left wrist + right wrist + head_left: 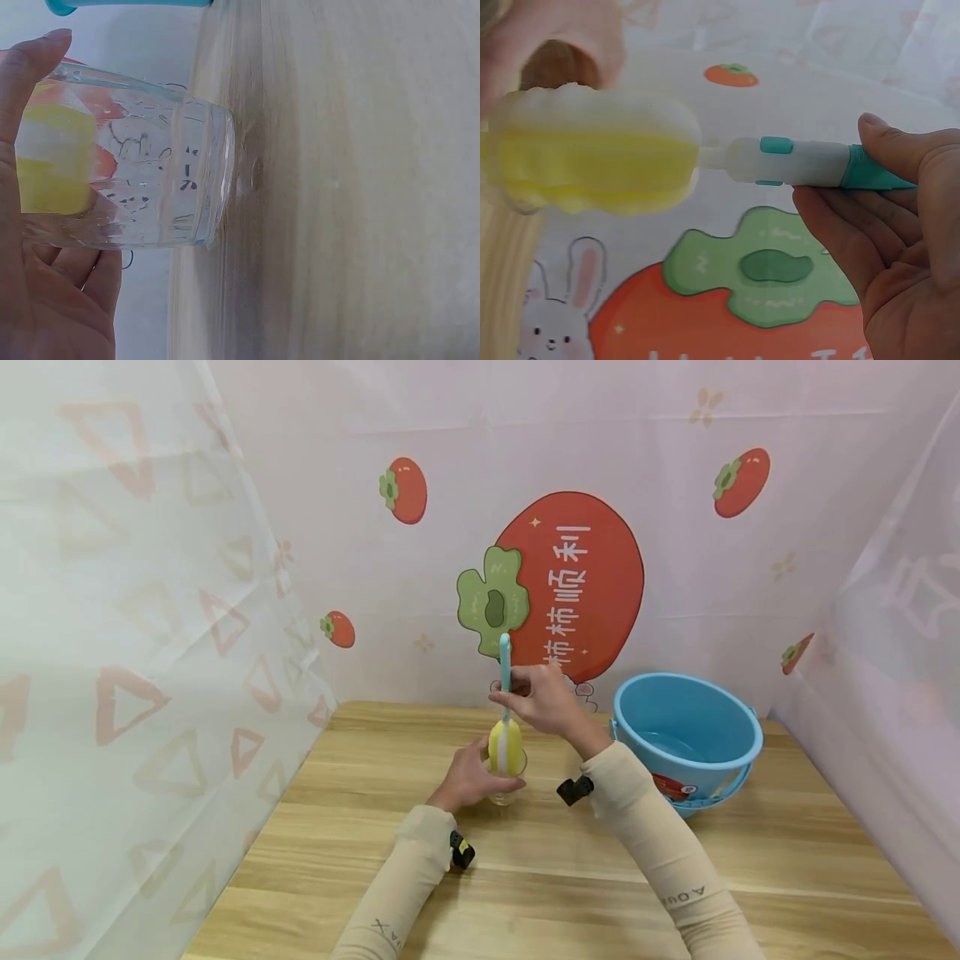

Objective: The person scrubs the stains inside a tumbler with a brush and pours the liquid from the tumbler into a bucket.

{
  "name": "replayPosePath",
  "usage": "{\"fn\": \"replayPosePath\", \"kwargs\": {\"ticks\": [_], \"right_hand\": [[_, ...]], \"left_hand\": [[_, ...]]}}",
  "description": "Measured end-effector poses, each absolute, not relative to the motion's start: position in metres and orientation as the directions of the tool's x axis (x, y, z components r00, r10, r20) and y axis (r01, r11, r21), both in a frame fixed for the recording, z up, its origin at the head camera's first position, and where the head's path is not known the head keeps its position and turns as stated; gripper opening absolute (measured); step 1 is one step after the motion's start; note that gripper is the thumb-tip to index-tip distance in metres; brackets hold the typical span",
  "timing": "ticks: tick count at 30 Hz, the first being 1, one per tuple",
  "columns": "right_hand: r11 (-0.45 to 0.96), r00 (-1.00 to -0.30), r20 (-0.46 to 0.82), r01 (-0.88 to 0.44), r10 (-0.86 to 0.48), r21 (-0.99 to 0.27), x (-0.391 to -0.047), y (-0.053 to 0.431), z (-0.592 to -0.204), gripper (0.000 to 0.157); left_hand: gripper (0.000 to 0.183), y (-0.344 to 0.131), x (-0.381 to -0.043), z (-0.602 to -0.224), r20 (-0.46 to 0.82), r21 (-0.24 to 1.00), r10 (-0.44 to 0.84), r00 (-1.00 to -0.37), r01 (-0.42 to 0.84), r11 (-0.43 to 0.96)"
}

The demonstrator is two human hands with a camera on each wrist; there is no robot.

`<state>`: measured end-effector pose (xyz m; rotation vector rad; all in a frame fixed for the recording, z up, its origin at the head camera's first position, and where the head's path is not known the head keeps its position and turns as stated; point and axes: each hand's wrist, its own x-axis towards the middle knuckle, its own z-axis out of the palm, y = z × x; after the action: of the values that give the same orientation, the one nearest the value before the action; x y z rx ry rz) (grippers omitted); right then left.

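Note:
In the head view my left hand [467,778] grips a clear drinking glass [501,798] that stands upright on the table. The left wrist view shows the thumb on one side of the ribbed glass [154,161] and the fingers on the other. My right hand [547,700] pinches the turquoise and white handle [825,163] of a sponge bottle brush between thumb and fingers. The brush is held upright over the glass, and its yellow and white sponge head [506,747] reaches down into the mouth. Part of the glass is hidden behind my left hand.
A blue plastic bucket [708,777] with a handle stands to the right, beside my right forearm. The wooden table [360,793] ends at a fabric backdrop [360,552] printed with persimmons. A pale curtain [165,635] hangs along the left side.

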<state>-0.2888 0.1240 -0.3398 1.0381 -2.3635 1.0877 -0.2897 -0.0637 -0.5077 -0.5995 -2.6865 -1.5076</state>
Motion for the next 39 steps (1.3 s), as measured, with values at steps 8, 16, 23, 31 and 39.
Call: {"fn": "replayPosePath", "kwargs": {"ticks": [8, 16, 23, 31, 39], "right_hand": [[0.439, -0.686, 0.540, -0.728, -0.488, -0.527, -0.290, 0.122, -0.340, 0.010], [0.471, -0.682, 0.530, -0.731, -0.504, -0.494, -0.295, 0.119, -0.373, 0.010], [0.406, -0.666, 0.586, -0.746, -0.461, -0.528, -0.290, 0.123, -0.345, 0.009], [0.428, -0.681, 0.565, -0.732, -0.466, -0.530, -0.287, 0.123, -0.333, 0.010], [0.463, -0.664, 0.541, -0.748, -0.517, -0.475, -0.295, 0.115, -0.371, 0.011]], "left_hand": [[0.067, -0.063, -0.288, -0.507, 0.202, 0.810, 0.320, -0.926, 0.342, 0.476], [0.078, -0.062, -0.286, -0.508, 0.170, 0.827, 0.296, -0.940, 0.300, 0.476], [0.069, -0.062, -0.289, -0.511, 0.200, 0.816, 0.299, -0.933, 0.327, 0.476], [0.067, -0.063, -0.289, -0.506, 0.213, 0.810, 0.310, -0.927, 0.345, 0.475], [0.072, -0.063, -0.286, -0.506, 0.183, 0.817, 0.292, -0.939, 0.311, 0.486]]}}
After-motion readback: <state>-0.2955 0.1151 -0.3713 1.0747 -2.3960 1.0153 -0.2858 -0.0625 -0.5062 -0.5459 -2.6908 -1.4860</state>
